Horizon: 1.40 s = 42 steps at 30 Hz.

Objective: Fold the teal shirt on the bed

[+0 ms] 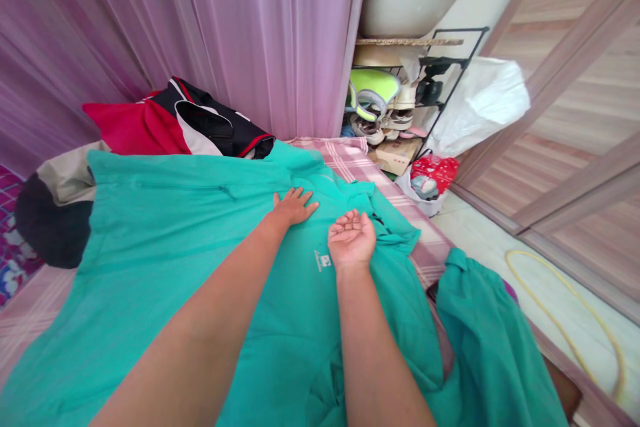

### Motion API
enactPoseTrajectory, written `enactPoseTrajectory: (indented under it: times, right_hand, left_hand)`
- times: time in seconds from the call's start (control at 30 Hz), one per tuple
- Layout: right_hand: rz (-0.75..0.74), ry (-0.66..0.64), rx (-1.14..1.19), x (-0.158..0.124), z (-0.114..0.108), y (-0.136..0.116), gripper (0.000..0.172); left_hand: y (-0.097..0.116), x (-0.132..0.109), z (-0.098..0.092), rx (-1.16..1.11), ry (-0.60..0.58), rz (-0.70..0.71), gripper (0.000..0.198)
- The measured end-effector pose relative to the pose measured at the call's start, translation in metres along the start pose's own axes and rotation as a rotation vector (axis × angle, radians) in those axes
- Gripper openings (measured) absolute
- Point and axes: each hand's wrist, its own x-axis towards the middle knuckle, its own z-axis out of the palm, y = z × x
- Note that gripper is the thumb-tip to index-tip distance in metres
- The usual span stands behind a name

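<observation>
A teal green long-sleeved top (165, 213) lies spread over a pink checked bed cover, its collar end to the right and one sleeve (495, 333) hanging toward the bed's edge. My left hand (295, 207) rests flat on the upper part of the top, palm down with fingers spread. Beside it, my right hand (351, 240) is turned palm up over the chest and collar area, fingers loosely curled and nothing visible in the palm. A small white logo (324, 259) shows just left of my right wrist.
Behind the top lie red and navy clothes (200, 123) and a grey-black garment (55, 213), against a purple curtain (225, 27). At right stand a shoe rack (443, 67), a white bag (483, 103), wooden wardrobe doors (575, 80) and a yellow hose (565, 293) on the floor.
</observation>
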Motion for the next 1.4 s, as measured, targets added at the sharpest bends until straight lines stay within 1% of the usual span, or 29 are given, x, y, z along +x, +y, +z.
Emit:
enactPoseTrajectory:
  times: [0.07,0.13,0.17,0.23,0.3,0.33,0.4,0.47,0.57,0.63,0.7,0.73,0.87,0.9,0.93,0.97,1.0,1.03,1.1,1.17,1.23,1.27,1.3,1.4]
  right_hand:
    - [-0.017,0.008,0.034,-0.001,0.001,-0.004,0.012]
    - [-0.032,0.041,0.086,-0.004,0.004,-0.008,0.01]
    - [-0.034,0.056,0.112,-0.007,0.006,-0.011,0.011]
    - [-0.021,0.08,0.162,-0.013,0.012,-0.016,0.017]
    - [0.001,0.104,0.195,-0.018,0.016,-0.02,0.022]
    - [0.006,0.116,0.203,-0.019,0.017,-0.022,0.023]
    - [0.003,0.13,0.202,-0.02,0.017,-0.025,0.024]
    - [-0.022,0.116,0.174,-0.018,0.014,-0.028,0.023]
    - [-0.096,0.063,0.052,-0.01,0.009,-0.029,0.02]
    - [-0.155,0.036,-0.109,-0.005,0.008,-0.024,0.018]
    - [-0.231,-0.008,-0.382,-0.003,0.009,-0.014,0.02]
    - [-0.282,-0.063,-0.568,-0.004,0.01,-0.007,0.022]
    - [-0.496,-0.446,-1.516,-0.016,0.01,0.02,0.023]
    - [-0.525,-0.504,-1.739,-0.02,0.009,0.023,0.026]
    - [-0.539,-0.518,-1.928,-0.023,0.007,0.025,0.03]
    - [-0.537,-0.492,-2.079,-0.024,0.005,0.026,0.035]
    - [-0.523,-0.439,-2.187,-0.025,0.004,0.024,0.041]
    - [-0.5,-0.37,-2.26,-0.025,0.002,0.022,0.046]
    - [-0.459,-0.21,-2.326,-0.022,0.001,0.015,0.055]
    - [-0.44,-0.084,-2.338,-0.019,0.001,0.008,0.057]
    - [-0.449,-0.02,-2.327,-0.017,0.004,0.006,0.056]
    - [-0.468,-0.028,-2.322,-0.018,0.005,0.006,0.056]
    - [-0.495,-0.07,-2.32,-0.019,0.007,0.008,0.055]
    - [-0.546,-0.31,-2.344,-0.024,0.008,0.017,0.052]
  left_hand:
    - [0.003,0.001,-0.002,-0.005,-0.011,-0.029,0.072]
    - [0.009,-0.004,0.0,-0.004,0.035,-0.031,0.072]
    - [0.014,-0.008,0.002,0.0,0.078,0.002,0.071]
    - [0.024,-0.016,0.008,0.019,0.129,0.148,0.067]
    - [0.033,-0.02,0.014,0.034,0.101,0.29,0.064]
    - [0.036,-0.019,0.016,0.033,0.065,0.313,0.063]
    - [0.04,-0.015,0.017,0.017,0.018,0.264,0.065]
    - [0.041,-0.008,0.016,0.002,0.008,0.195,0.068]
    - [0.036,-0.009,0.012,0.008,0.05,0.177,0.069]
    - [0.028,-0.023,0.013,0.03,0.127,0.184,0.068]
    - [0.012,-0.049,0.018,0.066,0.208,0.168,0.065]
    - [0.001,-0.065,0.022,0.086,0.232,0.15,0.064]
    - [-0.052,-0.14,0.045,0.153,0.293,0.005,0.06]
    - [-0.067,-0.159,0.052,0.171,0.316,-0.026,0.059]
    - [-0.08,-0.176,0.058,0.184,0.339,-0.066,0.058]
    - [-0.094,-0.192,0.063,0.19,0.356,-0.112,0.057]
    - [-0.106,-0.205,0.068,0.194,0.361,-0.147,0.057]
    - [-0.116,-0.217,0.072,0.193,0.362,-0.181,0.058]
    - [-0.133,-0.233,0.076,0.185,0.359,-0.244,0.058]
    - [-0.143,-0.24,0.076,0.172,0.348,-0.29,0.058]
    - [-0.147,-0.242,0.074,0.155,0.326,-0.313,0.057]
    - [-0.146,-0.242,0.072,0.146,0.313,-0.318,0.057]
    - [-0.145,-0.241,0.071,0.139,0.302,-0.322,0.057]
    - [-0.14,-0.24,0.068,0.132,0.295,-0.332,0.058]
